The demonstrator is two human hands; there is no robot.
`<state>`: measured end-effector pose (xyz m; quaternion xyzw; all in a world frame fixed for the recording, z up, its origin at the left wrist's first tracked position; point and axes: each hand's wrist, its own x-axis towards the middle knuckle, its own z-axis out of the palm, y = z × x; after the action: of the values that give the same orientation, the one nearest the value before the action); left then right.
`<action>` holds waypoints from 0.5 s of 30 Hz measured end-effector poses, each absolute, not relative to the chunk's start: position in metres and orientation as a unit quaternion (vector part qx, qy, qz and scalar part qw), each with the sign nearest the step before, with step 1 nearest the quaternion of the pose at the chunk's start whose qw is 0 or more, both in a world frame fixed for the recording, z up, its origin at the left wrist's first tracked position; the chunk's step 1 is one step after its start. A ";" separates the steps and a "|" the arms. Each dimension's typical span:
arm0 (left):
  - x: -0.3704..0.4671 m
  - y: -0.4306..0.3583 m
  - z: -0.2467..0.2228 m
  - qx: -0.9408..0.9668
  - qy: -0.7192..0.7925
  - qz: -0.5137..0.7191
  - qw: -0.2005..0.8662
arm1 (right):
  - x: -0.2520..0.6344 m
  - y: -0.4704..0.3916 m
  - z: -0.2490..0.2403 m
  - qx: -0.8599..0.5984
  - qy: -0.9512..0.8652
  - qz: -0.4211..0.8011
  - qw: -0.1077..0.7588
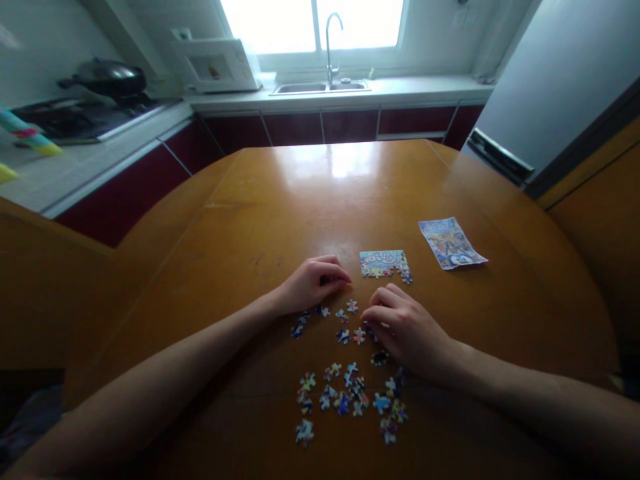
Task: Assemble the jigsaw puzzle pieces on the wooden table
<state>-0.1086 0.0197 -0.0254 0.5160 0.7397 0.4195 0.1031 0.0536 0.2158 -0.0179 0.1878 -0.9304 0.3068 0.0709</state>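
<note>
A partly assembled jigsaw puzzle (383, 261) lies on the table, its upper rows joined and its lower edge ragged. Just left of it, my left hand (317, 281) rests low with thumb and fingers pinched together; whatever is between the tips is too small to make out. Below the puzzle, my right hand (403, 327) is curled, fingertips close together and pointing left. A dark blue puzzle piece (370, 331) shows partly under its thumb; whether it is gripped is hidden. Loose puzzle pieces (343, 336) lie between the hands, and several more pieces (342, 403) are spread nearer to me.
A creased printed picture sheet (450, 243) lies right of the puzzle on the brown wooden table (300, 213). Beyond are a counter with a sink (320, 87), a white microwave (217, 65), a stove with a pan (110, 77), and a fridge (555, 87) at right.
</note>
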 end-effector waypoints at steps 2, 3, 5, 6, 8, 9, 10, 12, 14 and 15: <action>-0.109 0.020 -0.026 0.517 0.741 0.418 0.102 | 0.054 0.216 -0.018 0.184 -0.932 0.304 0.067; -0.109 0.020 -0.026 0.517 0.740 0.417 0.101 | 0.054 0.216 -0.018 0.184 -0.933 0.302 0.065; -0.109 0.019 -0.026 0.518 0.741 0.415 0.102 | 0.054 0.215 -0.017 0.183 -0.934 0.300 0.061; -0.109 0.019 -0.026 0.519 0.741 0.414 0.102 | 0.055 0.214 -0.017 0.183 -0.935 0.300 0.058; -0.110 0.019 -0.026 0.520 0.741 0.413 0.101 | 0.056 0.213 -0.016 0.182 -0.935 0.299 0.055; -0.110 0.019 -0.026 0.520 0.741 0.412 0.100 | 0.056 0.212 -0.015 0.182 -0.935 0.299 0.054; -0.110 0.019 -0.026 0.521 0.741 0.412 0.099 | 0.057 0.212 -0.015 0.183 -0.935 0.298 0.052; -0.109 0.019 -0.026 0.520 0.742 0.411 0.100 | 0.057 0.211 -0.014 0.186 -0.936 0.295 0.047; -0.109 0.020 -0.026 0.517 0.743 0.412 0.101 | 0.058 0.209 -0.013 0.189 -0.938 0.288 0.042; -0.109 0.020 -0.026 0.516 0.744 0.412 0.101 | 0.058 0.209 -0.013 0.190 -0.939 0.284 0.040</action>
<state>-0.1089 0.0198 -0.0261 0.5164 0.7440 0.4118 0.1012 0.0580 0.2088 -0.0128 0.1897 -0.9389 0.2844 0.0403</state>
